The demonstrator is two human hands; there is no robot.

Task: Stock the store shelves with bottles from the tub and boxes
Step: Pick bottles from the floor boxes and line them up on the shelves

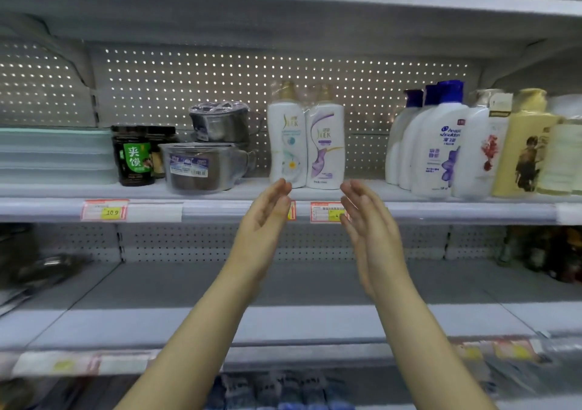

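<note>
twin pack [305, 145]: two white bottles bound in clear film are stood upright on the middle shelf [441, 212], near its front edge, with bare shelf on either side.
left hand [264, 220]: held open and empty, palm turned inward, fingertips just by the pack's lower left corner; contact cannot be told.
right hand [368, 230]: likewise open and empty, palm inward, fingertips just by the lower right corner.
tipping risk: the pack is tall and narrow-footed, so it could be rocked backward or sideways if it is nudged high up or on one side only.
film risk: if the pack is squeezed by the wrap alone, the bottles could be slid against each other and the grip lost.
steel pots [201, 167]: stacked to the left, near the pack; they could be knocked if the pack is pushed leftward.
blue-capped bottles [441, 145]: a tight row stands apart to the right; a domino fall is judged possible if they are bumped.
price tag [324, 211]: partly covered by the right hand; it could be snagged by a wrist.
supply: no tub or box can be made out here.
</note>
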